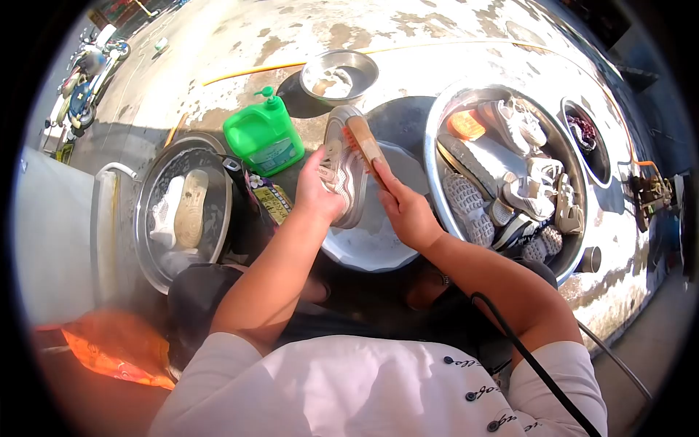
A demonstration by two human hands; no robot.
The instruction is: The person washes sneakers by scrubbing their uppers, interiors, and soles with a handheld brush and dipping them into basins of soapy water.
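Note:
Over a white basin (393,247) of cloudy water, my left hand (318,191) holds a light-coloured shoe (349,182) upright, its laces and mesh side showing. My right hand (411,215) is wrapped round the handle of a wooden brush (362,142). The brush's orange bristles face the shoe and lie against its upper part. A green pump bottle (263,135) stands behind my left hand. To the right, a large metal tub (435,156) holds several shoes. On the left, a metal basin (143,240) holds a pair of pale shoes or soles in water.
Behind the shoe sits a small metal bowl (373,73) with a pale item inside. A yellow hose (247,71) crosses the concrete ground. At the far right is a dark bucket (603,164) with cloth. An orange bag (120,348) lies lower left, and scooters (84,91) stand at upper left.

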